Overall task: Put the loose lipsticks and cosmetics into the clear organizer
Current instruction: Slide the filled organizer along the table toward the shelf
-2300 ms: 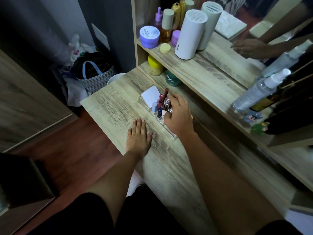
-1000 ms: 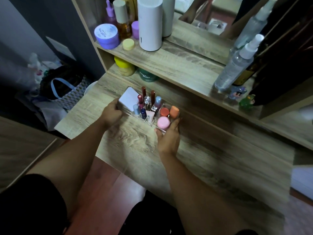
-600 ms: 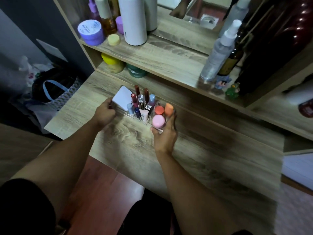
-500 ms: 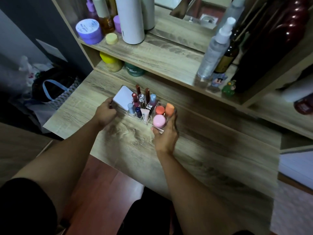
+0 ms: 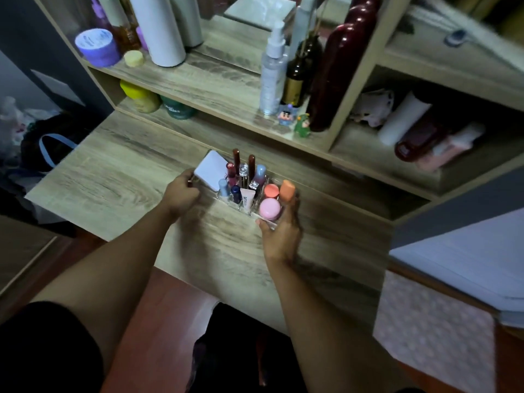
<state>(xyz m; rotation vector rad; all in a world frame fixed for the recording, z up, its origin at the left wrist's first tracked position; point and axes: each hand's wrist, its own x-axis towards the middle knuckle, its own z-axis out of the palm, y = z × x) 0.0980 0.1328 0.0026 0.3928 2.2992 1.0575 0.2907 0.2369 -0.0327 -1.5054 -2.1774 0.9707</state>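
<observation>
The clear organizer [image 5: 256, 214] stands on the wooden desk [image 5: 119, 171], held at both ends. My left hand [image 5: 181, 194] grips its left end beside a white compact [image 5: 211, 173]. My right hand [image 5: 282, 236] grips its right end under a pink jar [image 5: 269, 209]. Inside stand several lipsticks [image 5: 236, 160], a small pink tube [image 5: 246, 200], an orange-red pot [image 5: 271, 190] and an orange sponge [image 5: 287, 190]. No loose cosmetics lie on the desk around it.
A shelf runs behind the desk with a purple jar [image 5: 97, 46], a white cylinder [image 5: 157, 29], a spray bottle [image 5: 273, 69] and a dark red bottle [image 5: 338, 66]. Yellow and green jars [image 5: 141, 96] sit under it. A bag [image 5: 48, 143] lies on the floor at left.
My right hand left the organizer's compartments and my left hand left the desk; both took hold of the organizer's ends. My view has swung right along the desk.
</observation>
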